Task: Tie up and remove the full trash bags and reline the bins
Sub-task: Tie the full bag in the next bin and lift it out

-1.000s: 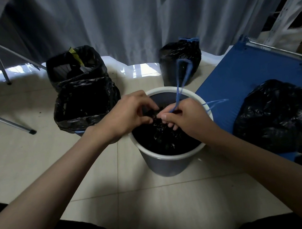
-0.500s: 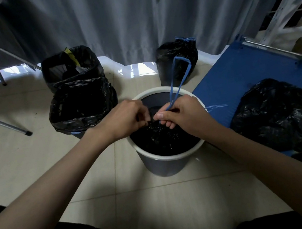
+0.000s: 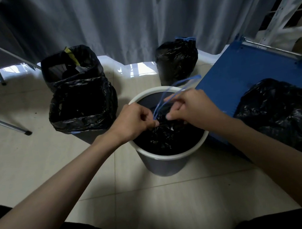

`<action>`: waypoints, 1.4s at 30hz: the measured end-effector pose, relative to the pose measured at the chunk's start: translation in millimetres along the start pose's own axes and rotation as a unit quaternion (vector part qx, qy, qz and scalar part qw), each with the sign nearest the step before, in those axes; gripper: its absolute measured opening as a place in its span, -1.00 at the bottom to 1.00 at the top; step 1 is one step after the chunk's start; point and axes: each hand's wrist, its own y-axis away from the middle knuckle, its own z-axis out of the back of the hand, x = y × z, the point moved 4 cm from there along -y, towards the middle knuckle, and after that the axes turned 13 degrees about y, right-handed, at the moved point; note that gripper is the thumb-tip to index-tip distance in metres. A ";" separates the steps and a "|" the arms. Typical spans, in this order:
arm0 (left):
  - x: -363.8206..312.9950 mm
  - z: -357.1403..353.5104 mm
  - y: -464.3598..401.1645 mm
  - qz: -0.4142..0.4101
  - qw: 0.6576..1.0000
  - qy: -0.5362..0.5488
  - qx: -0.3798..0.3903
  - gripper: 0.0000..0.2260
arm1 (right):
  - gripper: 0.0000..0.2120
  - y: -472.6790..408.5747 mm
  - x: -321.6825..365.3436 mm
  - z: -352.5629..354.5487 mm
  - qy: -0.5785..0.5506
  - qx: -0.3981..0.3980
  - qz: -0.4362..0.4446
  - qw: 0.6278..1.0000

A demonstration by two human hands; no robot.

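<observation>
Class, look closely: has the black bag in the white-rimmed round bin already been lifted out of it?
No: the black bag sits inside the round bin while both hands work its blue drawstring.

Lined bin (image 3: 83, 105) and blue cart (image 3: 248, 71) flank the round bin (image 3: 166, 164).

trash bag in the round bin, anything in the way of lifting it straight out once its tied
Nothing visible blocks it. Both the left hand and right hand already grip the blue drawstring at the neck of the trash bag, which sits inside the round bin. The space above the rim is open; the other bins and bags stand off to the sides.
</observation>
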 end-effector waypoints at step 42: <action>-54.6 35.4 0.6 -0.076 0.953 0.272 -0.109 -0.91 | -0.81 6.5 9.6 55.2 -0.245 -0.158 -0.024 0.956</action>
